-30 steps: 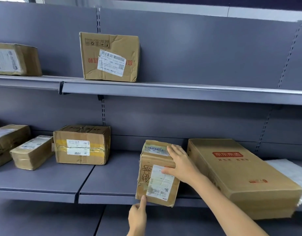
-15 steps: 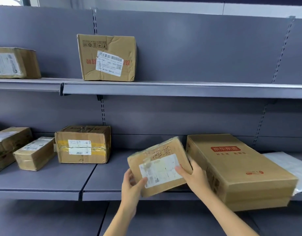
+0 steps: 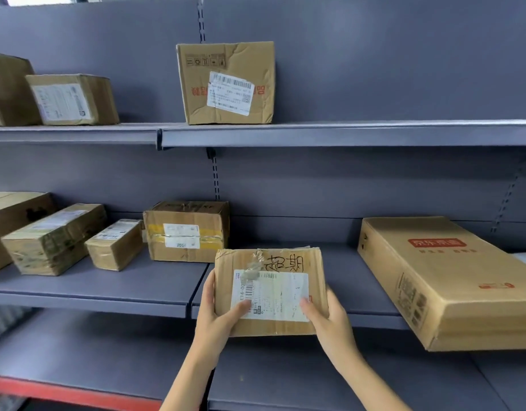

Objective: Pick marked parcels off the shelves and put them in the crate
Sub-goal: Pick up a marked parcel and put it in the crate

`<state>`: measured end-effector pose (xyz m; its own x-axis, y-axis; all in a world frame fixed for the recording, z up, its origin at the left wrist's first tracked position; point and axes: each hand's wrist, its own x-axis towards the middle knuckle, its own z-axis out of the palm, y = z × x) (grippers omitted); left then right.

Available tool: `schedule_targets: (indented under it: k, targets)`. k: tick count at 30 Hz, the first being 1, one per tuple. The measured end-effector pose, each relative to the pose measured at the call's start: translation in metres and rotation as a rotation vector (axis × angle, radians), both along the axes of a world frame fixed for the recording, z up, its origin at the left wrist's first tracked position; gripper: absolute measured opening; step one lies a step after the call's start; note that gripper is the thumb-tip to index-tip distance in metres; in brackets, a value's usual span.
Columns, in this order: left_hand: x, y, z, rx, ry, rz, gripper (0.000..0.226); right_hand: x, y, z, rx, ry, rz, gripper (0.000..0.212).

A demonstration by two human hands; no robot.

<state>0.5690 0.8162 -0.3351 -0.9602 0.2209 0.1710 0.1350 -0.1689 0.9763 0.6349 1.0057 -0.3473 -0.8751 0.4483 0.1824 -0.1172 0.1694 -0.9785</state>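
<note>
tilted parcel (image 3: 270,292) now levelled, flat creased cardboard, left hand (image 3: 217,318) and right hand (image 3: 330,318) gripping, thumbs pinching label

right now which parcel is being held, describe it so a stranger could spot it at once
Start at the grey shelving and go down to its middle shelf. In front of that shelf's edge, the left hand and right hand hold a flat cardboard parcel. Unlike the boxes resting on the shelves, it has black handwriting above its white label.

Creased brown cardboard parcel (image 3: 270,292) bearing a glossy paper label (image 3: 270,296); matt grey metal shelf (image 3: 107,286).
</note>
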Motion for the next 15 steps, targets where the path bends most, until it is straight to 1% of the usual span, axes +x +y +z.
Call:
schedule_targets:
  k: [2, 3, 5, 7, 9, 12, 15]
  targets:
    - [0.006, -0.014, -0.011, 0.003, -0.049, 0.0, 0.08, 0.005, -0.014, -0.008, -0.029, -0.015, 0.016, 0.034]
    - [0.01, -0.021, -0.018, 0.01, -0.072, 0.003, 0.075, 0.007, -0.021, -0.012, -0.045, -0.025, 0.025, 0.036]
    - [0.017, -0.034, -0.031, 0.023, -0.119, 0.005, 0.066, 0.014, -0.035, -0.021, -0.068, -0.05, 0.03, 0.045]
    - [0.025, -0.048, -0.049, 0.012, -0.166, -0.003, 0.064, 0.02, -0.049, -0.034, -0.086, -0.076, 0.045, 0.054]
    - [0.033, -0.063, -0.068, 0.002, -0.218, -0.011, 0.064, 0.026, -0.064, -0.049, -0.09, -0.111, 0.056, 0.055]
    - [0.041, -0.084, -0.094, -0.017, -0.297, -0.025, 0.063, 0.031, -0.084, -0.078, -0.072, -0.203, 0.035, 0.054]
    - [0.047, -0.1, -0.118, -0.051, -0.357, -0.06, 0.061, 0.044, -0.102, -0.111, -0.093, -0.319, 0.007, 0.067]
